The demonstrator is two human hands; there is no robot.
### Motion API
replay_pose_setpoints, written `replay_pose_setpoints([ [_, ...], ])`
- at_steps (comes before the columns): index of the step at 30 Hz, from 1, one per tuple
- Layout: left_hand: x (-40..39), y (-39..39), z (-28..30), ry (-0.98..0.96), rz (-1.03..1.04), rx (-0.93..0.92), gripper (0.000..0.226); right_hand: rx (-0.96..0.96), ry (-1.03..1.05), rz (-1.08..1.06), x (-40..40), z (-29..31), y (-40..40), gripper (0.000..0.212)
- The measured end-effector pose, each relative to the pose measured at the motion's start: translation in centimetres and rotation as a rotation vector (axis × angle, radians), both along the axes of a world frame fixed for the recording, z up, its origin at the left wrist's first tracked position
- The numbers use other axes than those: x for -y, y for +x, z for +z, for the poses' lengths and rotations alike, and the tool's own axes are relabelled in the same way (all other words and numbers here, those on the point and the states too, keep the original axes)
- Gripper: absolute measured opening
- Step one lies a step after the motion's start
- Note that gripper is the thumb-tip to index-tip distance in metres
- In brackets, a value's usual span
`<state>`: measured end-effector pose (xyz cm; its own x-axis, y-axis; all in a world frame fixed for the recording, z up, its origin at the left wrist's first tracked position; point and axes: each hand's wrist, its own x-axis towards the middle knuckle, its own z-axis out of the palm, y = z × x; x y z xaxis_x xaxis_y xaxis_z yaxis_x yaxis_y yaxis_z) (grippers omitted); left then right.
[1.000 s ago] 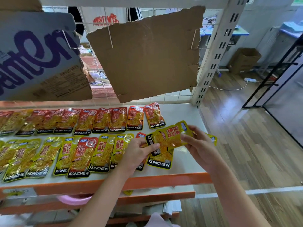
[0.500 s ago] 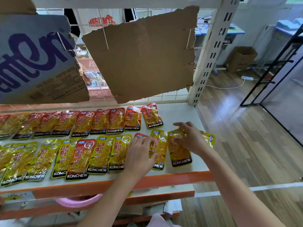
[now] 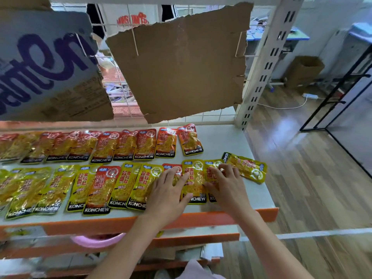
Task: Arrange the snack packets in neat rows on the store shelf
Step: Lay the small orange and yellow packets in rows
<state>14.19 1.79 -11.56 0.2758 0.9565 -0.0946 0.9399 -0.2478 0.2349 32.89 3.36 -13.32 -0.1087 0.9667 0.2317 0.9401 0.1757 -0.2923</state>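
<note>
Snack packets (image 3: 193,178) lay in two rows on the white shelf (image 3: 223,141), one loose yellow packet (image 3: 246,167) at the right end, while two hands, left hand (image 3: 169,191) and right hand (image 3: 225,184), pressed flat-fingered on front-row packets.

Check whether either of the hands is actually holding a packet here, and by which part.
Nothing is held. The left hand and right hand lie flat with straight fingers on the yellow snack packets at the front row's right end, pressing on their faces.
</note>
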Motion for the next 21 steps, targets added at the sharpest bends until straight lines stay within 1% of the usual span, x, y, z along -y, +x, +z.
replay_pose_setpoints([
  [2, -0.2, 0.0, 0.3, -0.038, 0.004, 0.000, 0.059, -0.043, 0.033, 0.011, -0.2, 0.1, 0.7, 0.035],
  [3, -0.3, 0.0, 0.4, -0.057, 0.002, 0.000, 0.059, -0.080, 0.041, -0.008, -0.3, 0.4, 1.2, 0.037],
  [5, -0.6, 0.1, 0.8, -0.084, 0.002, 0.019, 0.060, -0.153, 0.057, -0.103, -0.6, 0.9, 2.5, 0.045],
  [6, -0.6, 0.4, 1.0, -0.086, -0.002, 0.038, 0.060, -0.163, 0.058, -0.170, -0.8, 1.0, 3.3, 0.044],
  [8, -0.8, 1.2, 1.2, -0.072, -0.019, 0.073, 0.060, -0.097, -0.047, -0.283, -1.5, 1.0, 5.0, 0.037],
  [11, -1.6, 2.8, 1.2, -0.039, -0.070, 0.125, 0.058, -0.026, -0.233, -0.331, -2.5, 1.2, 6.8, 0.052],
  [14, -2.8, 4.5, 1.0, -0.014, -0.181, 0.092, 0.056, 0.012, -0.290, -0.405, -3.6, 1.8, 7.8, 0.060],
  [16, -3.2, 5.3, 0.7, -0.040, -0.244, 0.022, 0.057, 0.000, -0.281, -0.438, -4.0, 2.5, 8.0, 0.051],
  [17, -3.3, 5.5, 0.5, -0.058, -0.261, -0.007, 0.059, -0.046, -0.252, -0.436, -4.1, 2.9, 8.0, 0.042],
  [19, -3.3, 5.6, 0.3, -0.091, -0.270, 0.012, 0.060, -0.201, -0.178, -0.417, -3.8, 3.7, 8.1, 0.023],
  [20, -3.3, 5.5, 0.3, -0.088, -0.270, 0.057, 0.059, -0.328, -0.159, -0.391, -3.5, 4.1, 8.1, 0.016],
  [21, -3.3, 5.4, 0.4, -0.072, -0.256, 0.135, 0.057, -0.518, -0.180, -0.342, -3.1, 4.6, 7.9, 0.011],
])
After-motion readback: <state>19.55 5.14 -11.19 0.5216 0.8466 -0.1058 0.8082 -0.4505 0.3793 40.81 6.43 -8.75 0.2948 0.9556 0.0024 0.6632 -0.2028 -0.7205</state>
